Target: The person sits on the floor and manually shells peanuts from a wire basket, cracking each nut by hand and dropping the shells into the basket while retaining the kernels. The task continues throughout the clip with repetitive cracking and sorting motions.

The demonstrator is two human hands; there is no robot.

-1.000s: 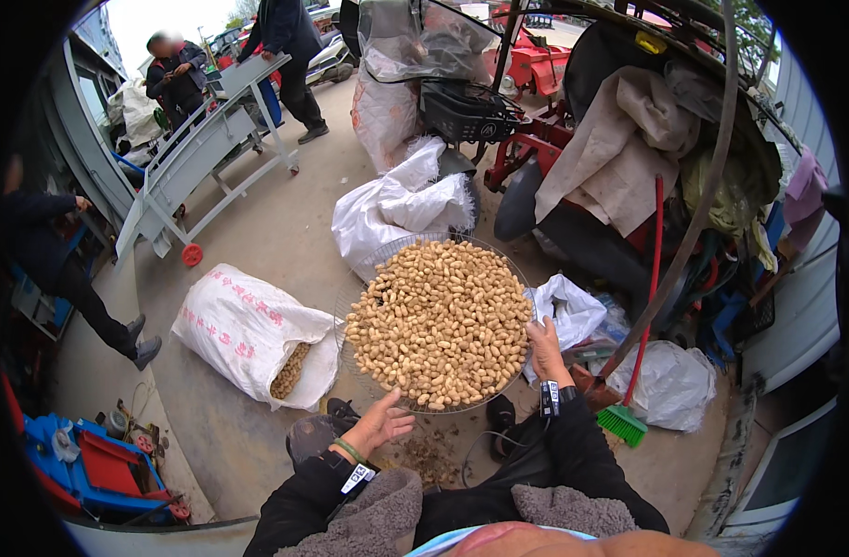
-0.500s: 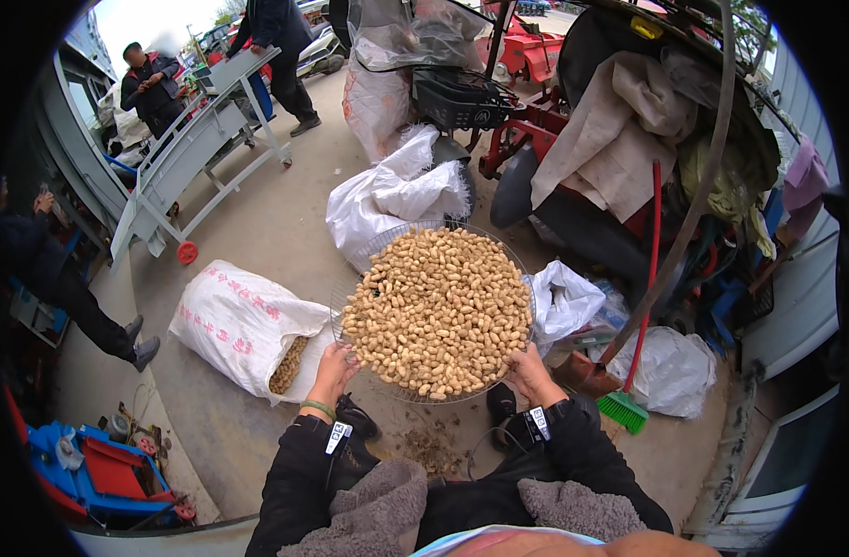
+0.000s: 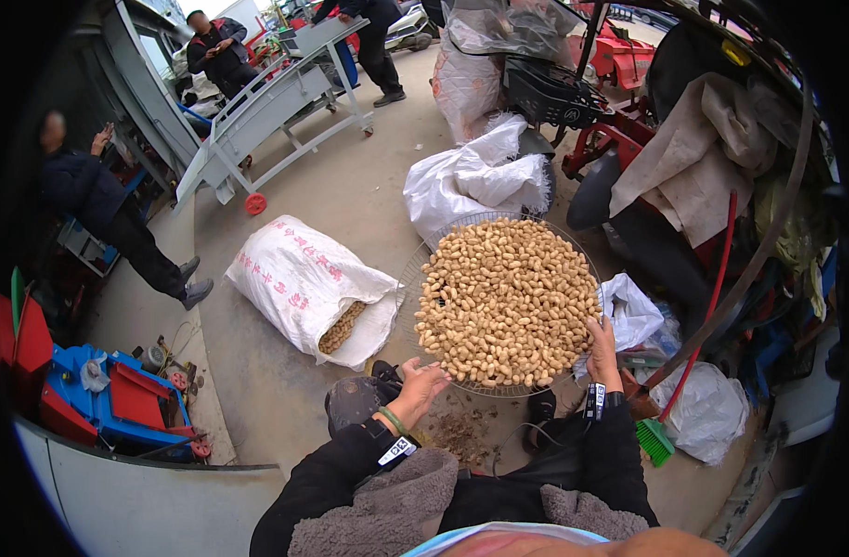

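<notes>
A round wire basket [image 3: 408, 311] heaped with peanuts in their shells [image 3: 508, 302] is in front of me. My right hand [image 3: 604, 353] grips its right rim, the fingers partly hidden under the edge. At the lower left edge is my left hand [image 3: 419, 394], palm turned up and fingers apart; whether the fingertips touch the wire is hard to make out. Left of the basket lies a white woven sack [image 3: 299, 278] with red print, its mouth open and more peanuts [image 3: 342, 328] showing inside.
Another white sack [image 3: 480, 176] stands just behind the basket. To the right are a red-handled broom [image 3: 712, 306] with green bristles, white plastic bags [image 3: 707, 408] and a cloth-draped vehicle [image 3: 693, 158]. A grey wheeled machine [image 3: 266, 116] and several people are farther off; blue-red machinery [image 3: 118, 395] sits left.
The view has swung left, so the scene sits farther right. My left hand has slid down from the basket's rim and its fingers have opened; my right hand has moved up along the rim.
</notes>
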